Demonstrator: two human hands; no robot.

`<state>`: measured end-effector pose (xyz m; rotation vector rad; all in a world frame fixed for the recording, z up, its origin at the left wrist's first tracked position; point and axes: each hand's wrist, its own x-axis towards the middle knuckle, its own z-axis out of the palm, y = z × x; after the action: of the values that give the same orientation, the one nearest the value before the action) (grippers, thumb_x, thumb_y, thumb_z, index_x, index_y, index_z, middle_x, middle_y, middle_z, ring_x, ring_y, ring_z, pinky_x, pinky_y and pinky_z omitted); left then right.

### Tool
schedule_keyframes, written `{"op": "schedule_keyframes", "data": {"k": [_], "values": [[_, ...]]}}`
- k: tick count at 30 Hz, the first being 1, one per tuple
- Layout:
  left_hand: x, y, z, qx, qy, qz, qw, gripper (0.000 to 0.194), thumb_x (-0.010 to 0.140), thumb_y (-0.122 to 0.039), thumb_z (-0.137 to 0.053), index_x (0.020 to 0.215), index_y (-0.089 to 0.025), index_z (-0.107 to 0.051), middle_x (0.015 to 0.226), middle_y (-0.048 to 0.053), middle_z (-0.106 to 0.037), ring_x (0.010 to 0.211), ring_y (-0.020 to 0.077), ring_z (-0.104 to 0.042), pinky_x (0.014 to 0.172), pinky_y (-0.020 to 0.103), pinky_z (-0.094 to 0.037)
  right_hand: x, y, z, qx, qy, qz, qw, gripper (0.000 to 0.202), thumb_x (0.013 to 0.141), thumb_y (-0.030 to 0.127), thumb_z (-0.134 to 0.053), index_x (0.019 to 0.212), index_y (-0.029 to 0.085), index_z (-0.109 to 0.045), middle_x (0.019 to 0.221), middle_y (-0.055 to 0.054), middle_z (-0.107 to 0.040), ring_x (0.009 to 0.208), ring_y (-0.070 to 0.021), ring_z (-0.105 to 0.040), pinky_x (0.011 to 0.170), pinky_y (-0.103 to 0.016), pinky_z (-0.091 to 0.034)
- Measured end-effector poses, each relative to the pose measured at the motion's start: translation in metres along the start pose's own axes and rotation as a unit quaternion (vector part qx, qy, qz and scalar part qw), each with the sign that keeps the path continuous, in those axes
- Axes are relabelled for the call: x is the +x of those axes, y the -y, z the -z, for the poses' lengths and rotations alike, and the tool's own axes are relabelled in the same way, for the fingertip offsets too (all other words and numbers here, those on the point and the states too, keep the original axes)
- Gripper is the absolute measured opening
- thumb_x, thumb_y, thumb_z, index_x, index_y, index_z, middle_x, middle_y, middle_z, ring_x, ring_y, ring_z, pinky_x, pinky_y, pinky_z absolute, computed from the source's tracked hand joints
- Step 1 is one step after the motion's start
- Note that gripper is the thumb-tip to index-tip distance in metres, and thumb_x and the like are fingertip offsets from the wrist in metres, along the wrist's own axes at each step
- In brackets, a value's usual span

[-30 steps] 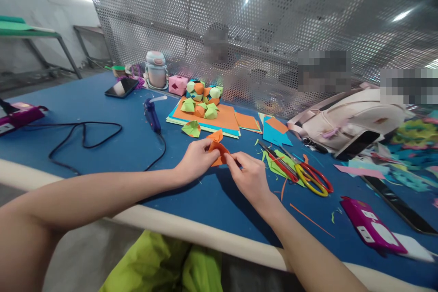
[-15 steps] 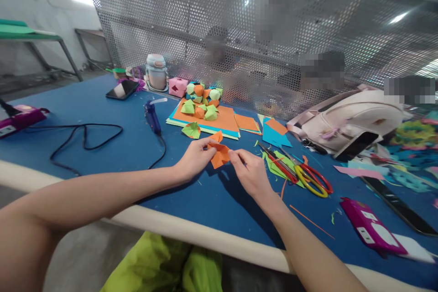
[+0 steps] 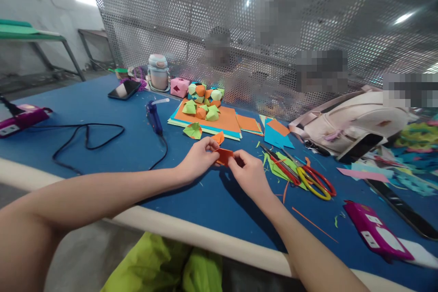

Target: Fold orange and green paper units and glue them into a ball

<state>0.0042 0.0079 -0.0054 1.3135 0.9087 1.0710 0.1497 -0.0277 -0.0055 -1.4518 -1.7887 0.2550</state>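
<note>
A small folded piece of orange paper (image 3: 225,155) is held just above the blue table between my two hands. My left hand (image 3: 201,155) pinches its left edge. With thumb and fingers, my right hand (image 3: 247,168) grips its right edge. Just behind the fingers shows another orange paper piece (image 3: 218,137), partly hidden. Farther back lies a green and orange folded paper piece (image 3: 192,131). Several green and orange folded shapes (image 3: 201,110) rest on a stack of coloured paper (image 3: 226,121).
On the left stands a blue glue gun (image 3: 153,117) with its black cable. Right of my hands lie red and yellow scissors (image 3: 315,182) among green paper scraps (image 3: 278,167). Farther right are a magenta power strip (image 3: 376,230), a phone (image 3: 402,207) and a pale backpack (image 3: 356,118).
The orange paper, spread wider earlier, now appears as a narrower, flatter folded strip. Both hands have turned slightly, with the fingers now closed along its upper edge.
</note>
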Motion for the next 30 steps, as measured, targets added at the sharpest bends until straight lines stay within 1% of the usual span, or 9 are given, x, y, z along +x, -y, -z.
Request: {"op": "schedule_keyframes", "data": {"k": [3,5,7,12,18,22,26,28,30], "values": [[-0.0002,0.0004,0.0024,0.067,0.015,-0.032,0.997,0.014,0.068,-0.012,-0.049,0.081,-0.014,-0.055,0.069,-0.002,-0.056,0.06,0.0095,-0.054,0.056,0.022,-0.046,-0.0017,0.0005,-0.0015,-0.027,-0.012,0.042,0.999,0.018,0.082,0.025,-0.048,0.066,0.019,-0.055,0.063,0.0,-0.056,0.057,-0.013,-0.049,0.057,-0.025,-0.037],[-0.0004,0.0004,0.0043,0.144,0.007,-0.055,0.988,0.01,0.069,-0.016,-0.05,0.073,-0.013,-0.058,0.065,-0.002,-0.055,0.06,0.0098,-0.05,0.054,0.021,-0.041,-0.0026,0.0017,-0.0022,-0.047,-0.02,0.074,0.996,0.018,0.084,0.024,-0.047,0.068,0.019,-0.055,0.065,-0.001,-0.057,0.058,-0.0135,-0.05,0.058,-0.025,-0.038],[-0.0007,0.0004,0.0055,0.189,-0.003,-0.061,0.98,0.013,0.071,-0.022,-0.051,0.066,-0.012,-0.057,0.06,-0.003,-0.051,0.059,0.0097,-0.045,0.052,0.02,-0.036,-0.0032,0.003,-0.0023,-0.055,-0.021,0.087,0.994,0.018,0.085,0.024,-0.047,0.07,0.019,-0.055,0.066,-0.001,-0.058,0.059,-0.0135,-0.051,0.058,-0.025,-0.038],[-0.0027,0.0011,0.0037,0.173,-0.001,-0.046,0.984,0.015,0.071,-0.027,-0.05,0.066,-0.013,-0.055,0.059,-0.004,-0.048,0.057,0.0095,-0.042,0.05,0.021,-0.032,-0.0037,0.0032,-0.0026,-0.057,-0.028,0.086,0.994,0.019,0.085,0.024,-0.048,0.067,0.019,-0.052,0.063,0.0,-0.055,0.057,-0.0129,-0.05,0.056,-0.024,-0.037],[-0.0038,0.0042,0.0025,0.159,0.013,-0.033,0.987,0.015,0.069,-0.024,-0.049,0.07,-0.012,-0.058,0.06,-0.004,-0.049,0.055,0.0094,-0.043,0.051,0.021,-0.033,-0.004,0.0019,-0.0034,-0.051,-0.029,0.086,0.995,0.023,0.083,0.022,-0.048,0.061,0.02,-0.048,0.057,0.002,-0.051,0.052,-0.0115,-0.047,0.054,-0.024,-0.035],[-0.0046,0.0073,0.0016,0.14,0.023,-0.022,0.99,0.014,0.07,-0.024,-0.049,0.072,-0.012,-0.057,0.062,-0.003,-0.052,0.058,0.0103,-0.047,0.052,0.021,-0.036,-0.0029,0.0007,-0.0024,-0.063,-0.002,0.086,0.994,0.021,0.085,0.024,-0.047,0.064,0.02,-0.05,0.059,0.002,-0.053,0.053,-0.0121,-0.048,0.053,-0.024,-0.035],[-0.0066,0.0093,-0.0011,0.092,0.047,0.021,0.994,0.01,0.069,-0.022,-0.051,0.072,-0.014,-0.054,0.06,-0.004,-0.051,0.055,0.0098,-0.049,0.05,0.02,-0.04,-0.0028,-0.001,-0.0031,-0.073,0.023,0.095,0.993,0.025,0.086,0.024,-0.043,0.062,0.021,-0.049,0.058,0.001,-0.054,0.053,-0.0127,-0.049,0.053,-0.024,-0.035],[-0.0072,0.0093,-0.0014,0.11,0.044,0.027,0.993,0.006,0.068,-0.02,-0.051,0.068,-0.014,-0.052,0.058,-0.005,-0.05,0.053,0.009,-0.048,0.048,0.019,-0.037,-0.0029,-0.0017,-0.0036,-0.074,0.03,0.099,0.992,0.026,0.086,0.024,-0.044,0.061,0.021,-0.049,0.055,0.001,-0.053,0.051,-0.0126,-0.048,0.052,-0.024,-0.034],[-0.0075,0.0076,-0.0005,0.147,0.041,0.025,0.988,0.008,0.068,-0.022,-0.052,0.065,-0.014,-0.052,0.057,-0.005,-0.049,0.052,0.0089,-0.047,0.046,0.018,-0.035,-0.0023,-0.0021,-0.0028,-0.077,0.034,0.101,0.991,0.026,0.085,0.024,-0.045,0.061,0.02,-0.05,0.055,0.001,-0.053,0.051,-0.0127,-0.047,0.052,-0.024,-0.034]]}}
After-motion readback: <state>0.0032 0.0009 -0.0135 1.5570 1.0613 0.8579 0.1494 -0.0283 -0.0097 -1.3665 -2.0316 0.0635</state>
